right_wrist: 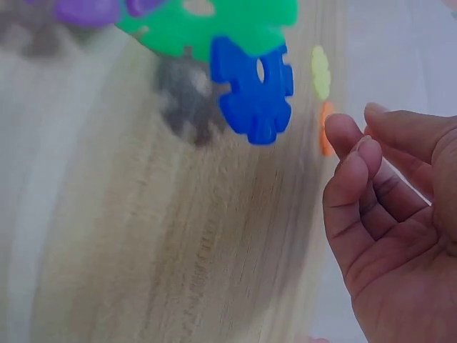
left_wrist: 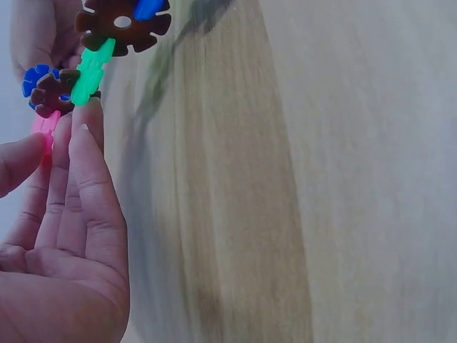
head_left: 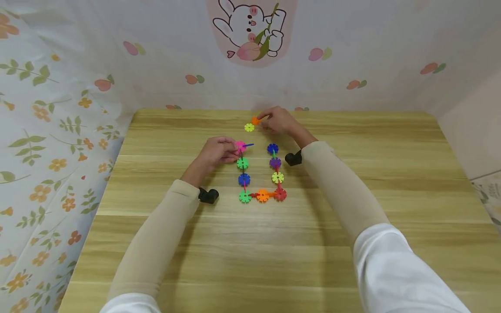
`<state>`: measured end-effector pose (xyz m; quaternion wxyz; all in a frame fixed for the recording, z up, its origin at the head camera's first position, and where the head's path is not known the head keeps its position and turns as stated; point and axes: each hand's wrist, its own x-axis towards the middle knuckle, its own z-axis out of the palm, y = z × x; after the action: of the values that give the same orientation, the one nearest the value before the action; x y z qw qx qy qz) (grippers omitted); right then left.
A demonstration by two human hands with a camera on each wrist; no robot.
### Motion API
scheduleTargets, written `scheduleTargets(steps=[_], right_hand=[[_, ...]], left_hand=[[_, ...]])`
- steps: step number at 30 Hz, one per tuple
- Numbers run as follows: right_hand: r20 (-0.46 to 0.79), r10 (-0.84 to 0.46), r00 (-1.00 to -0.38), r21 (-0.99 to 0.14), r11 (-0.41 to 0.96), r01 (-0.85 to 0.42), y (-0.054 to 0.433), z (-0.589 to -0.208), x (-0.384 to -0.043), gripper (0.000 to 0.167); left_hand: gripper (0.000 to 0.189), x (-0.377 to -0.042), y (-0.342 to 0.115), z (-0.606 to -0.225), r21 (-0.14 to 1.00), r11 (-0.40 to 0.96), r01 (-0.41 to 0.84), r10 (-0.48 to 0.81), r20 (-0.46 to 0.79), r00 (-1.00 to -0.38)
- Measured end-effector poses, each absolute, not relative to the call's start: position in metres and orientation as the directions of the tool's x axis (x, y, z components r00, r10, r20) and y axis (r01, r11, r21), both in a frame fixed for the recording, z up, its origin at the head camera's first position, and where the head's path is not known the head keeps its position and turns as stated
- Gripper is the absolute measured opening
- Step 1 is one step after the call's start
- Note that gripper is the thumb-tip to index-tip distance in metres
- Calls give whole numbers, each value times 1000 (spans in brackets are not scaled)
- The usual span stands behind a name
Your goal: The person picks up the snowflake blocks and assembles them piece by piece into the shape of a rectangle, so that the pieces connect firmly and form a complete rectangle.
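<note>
Several notched plastic snowflake discs are linked into a U-shaped chain, with a green disc and a red disc at its near corners. At the left arm's far end, my left hand pinches a pink disc between thumb and fingers; a blue disc stands edge-on from it. Past the chain, my right hand has its fingertips right at a loose orange disc, fingers loosely bent. Beside that disc lies a loose yellow disc. Another blue disc ends the chain's right arm.
The wooden table meets a patterned cloth backdrop just behind the loose discs. Floral cloth hangs along the left side. A black wrist mount on the right sleeve is close to the chain's right arm.
</note>
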<state>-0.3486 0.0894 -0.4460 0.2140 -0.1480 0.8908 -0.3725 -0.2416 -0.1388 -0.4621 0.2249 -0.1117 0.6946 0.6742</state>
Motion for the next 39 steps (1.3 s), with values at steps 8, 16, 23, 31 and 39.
scheduleTargets(steps=[8, 16, 23, 31, 39], right_hand=[[-313, -410, -857, -766, 643, -27, 91, -450, -359, 37], [-317, -442, -839, -694, 711, -113, 84, -456, -361, 46], [-312, -409, -858, -579, 797, -170, 73, -461, -362, 43], [-297, -369, -881, -569, 809, -147, 72, -457, -358, 35], [-334, -340, -879, -597, 798, -81, 83, -456, -357, 23]], left_hand=[[9, -237, -133, -457, 902, 33, -430, 156, -430, -889], [9, -232, -131, -451, 917, 52, -396, 158, -399, -903], [10, -229, -132, -447, 930, 49, -365, 162, -368, -916], [10, -228, -133, -446, 939, 33, -342, 166, -342, -925], [10, -227, -131, -446, 947, 15, -320, 154, -318, -936]])
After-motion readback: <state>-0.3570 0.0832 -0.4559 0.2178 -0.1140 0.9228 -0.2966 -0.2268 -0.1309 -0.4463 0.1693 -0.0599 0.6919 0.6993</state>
